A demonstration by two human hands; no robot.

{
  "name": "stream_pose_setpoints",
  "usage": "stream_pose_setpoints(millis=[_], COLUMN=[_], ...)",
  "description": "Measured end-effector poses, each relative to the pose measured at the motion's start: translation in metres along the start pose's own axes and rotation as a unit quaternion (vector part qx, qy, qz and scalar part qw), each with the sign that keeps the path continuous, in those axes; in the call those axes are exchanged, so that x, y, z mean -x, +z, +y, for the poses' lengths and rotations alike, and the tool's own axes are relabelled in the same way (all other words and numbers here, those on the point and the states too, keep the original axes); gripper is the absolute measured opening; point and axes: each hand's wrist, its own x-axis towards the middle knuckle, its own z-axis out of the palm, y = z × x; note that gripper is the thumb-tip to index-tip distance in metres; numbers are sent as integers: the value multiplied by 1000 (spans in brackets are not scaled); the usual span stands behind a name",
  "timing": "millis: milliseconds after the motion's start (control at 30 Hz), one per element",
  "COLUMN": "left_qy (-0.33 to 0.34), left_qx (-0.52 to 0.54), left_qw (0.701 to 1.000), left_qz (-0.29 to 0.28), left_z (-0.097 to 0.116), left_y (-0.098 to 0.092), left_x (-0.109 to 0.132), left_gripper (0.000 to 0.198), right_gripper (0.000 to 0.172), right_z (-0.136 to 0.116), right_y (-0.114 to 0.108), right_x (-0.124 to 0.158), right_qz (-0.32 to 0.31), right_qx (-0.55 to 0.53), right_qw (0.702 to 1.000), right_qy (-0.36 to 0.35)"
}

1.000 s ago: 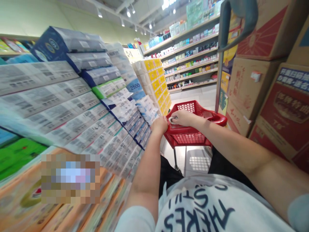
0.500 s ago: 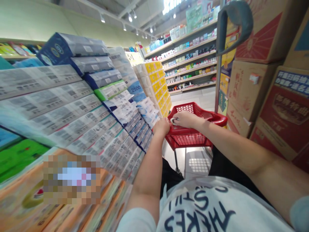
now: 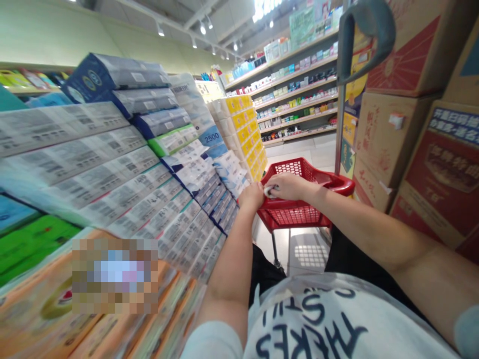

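Note:
A red plastic shopping cart (image 3: 295, 215) with a grid basket stands in front of me. My left hand (image 3: 252, 195) is closed around the left end of its near rim. Just to the right, my right hand (image 3: 286, 186) rests over the same rim with fingers curled. A small white thing (image 3: 268, 191), possibly a wad of tissue or cloth, shows at those fingertips, close to the left hand. What lies under the right palm is hidden. No goods show in the visible part of the basket.
Stacked tissue packs (image 3: 149, 179) rise close on my left, with yellow-and-white packs (image 3: 245, 129) beyond. Cardboard cartons (image 3: 396, 134) and a post with a grey loop handle (image 3: 364, 47) stand on the right. Filled shelves (image 3: 299, 89) cross the back, behind a tiled floor (image 3: 314, 152).
The surroundings sit slightly shifted in view. More of the white thing shows at my right fingertips. Both hands stay at the cart's rim.

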Motion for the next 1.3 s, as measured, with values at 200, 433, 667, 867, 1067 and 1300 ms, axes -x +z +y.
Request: stream_pose_setpoints(millis=[200,433,667,867,1067,1300], left_qy=[-7,-3,4,-9,-1,21], left_qx=[26,20,17,26,24,4], left_qw=[1000,1000,1000,999,1000,1000], left_qz=[16,18,21,17,20,23], left_z=[-1,-1,-1,0,0,0], left_y=[3,3,2,1,0,0], left_x=[-3,-3,-2,-1,0,0], left_gripper=[47,47,46,48,46,44], right_gripper=[19,19,19,20,21,20], right_z=[-1,-1,-1,0,-2,1], right_y=[-2,-1,-1,-1,-2,1], right_x=[1,1,2,1,2,1], right_qz=[-2,-3,7,6,-5,7], right_qx=[-3,3,0,-14,-19,11], right_qw=[1000,1000,1000,999,997,1000], right_qy=[-22,-18,-16,-33,-70,-13])
